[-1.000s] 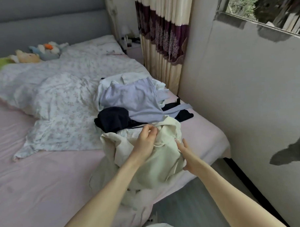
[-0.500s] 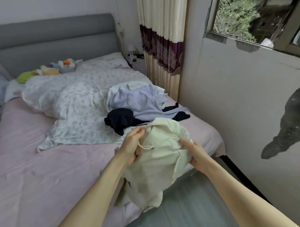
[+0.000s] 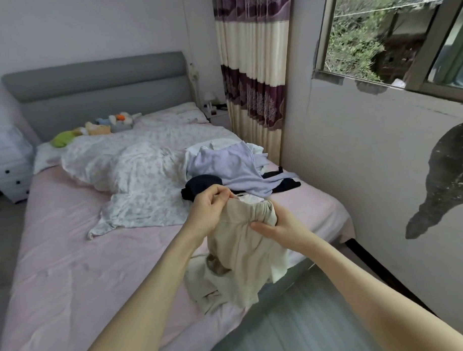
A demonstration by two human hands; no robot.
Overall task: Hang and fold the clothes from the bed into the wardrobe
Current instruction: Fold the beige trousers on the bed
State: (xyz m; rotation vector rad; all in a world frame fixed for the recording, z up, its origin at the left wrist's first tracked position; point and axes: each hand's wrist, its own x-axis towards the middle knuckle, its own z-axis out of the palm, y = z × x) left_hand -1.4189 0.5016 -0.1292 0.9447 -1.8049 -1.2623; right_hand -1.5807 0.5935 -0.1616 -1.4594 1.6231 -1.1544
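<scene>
Beige garment (image 3: pixel 243 251), label seemingly unreadable

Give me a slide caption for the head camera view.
Both hands, left and right, hold beige garment by its waistband above bed.

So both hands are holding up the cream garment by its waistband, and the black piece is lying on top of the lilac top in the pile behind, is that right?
Not quite. In the head view the lilac top lies over the black piece. Left hand and right hand do grip the cream garment by its waistband.
</scene>
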